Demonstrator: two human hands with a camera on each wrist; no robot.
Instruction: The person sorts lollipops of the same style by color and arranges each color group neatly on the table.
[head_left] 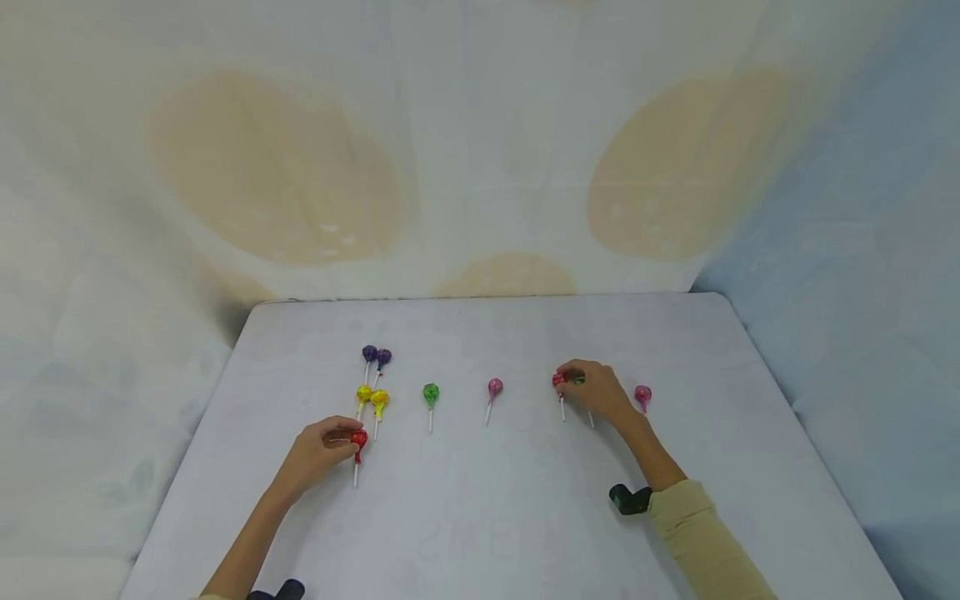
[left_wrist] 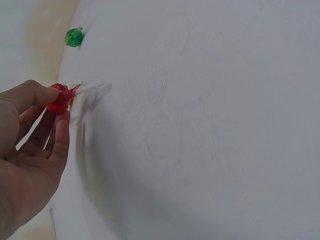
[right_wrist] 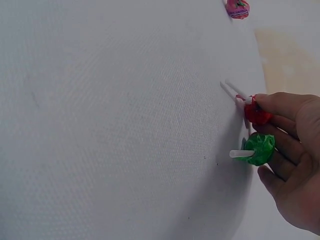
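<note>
A: Here, at a white cloth-covered table [head_left: 525, 517], a person sorts wrapped lollipops, both hands at work. What step is this?

B: Judging by the layout, pairing by colour. Two purple lollipops [head_left: 377, 357] and two yellow lollipops [head_left: 372, 397] already lie side by side at the left; a green lollipop [head_left: 431, 392] and two pink ones [head_left: 494, 387] [head_left: 642, 394] lie singly.

A: And the hands?

B: The left hand [head_left: 318, 454] pinches a red lollipop [left_wrist: 61, 98] by its head, low over the table just below the yellow pair. The right hand [head_left: 596, 392], sleeve in pale yellow, curls its fingers round a second red lollipop [right_wrist: 257, 114] and a second green lollipop [right_wrist: 260, 149], at the table's right of centre.

A: What does the next move call for?

B: Probably bringing the two reds together, and carrying the held green across to its mate without dropping either.

A: Materials?

B: Fine-woven, matte cloth; round heads in crinkled, glossy foil; thin, stiff white sticks.
</note>
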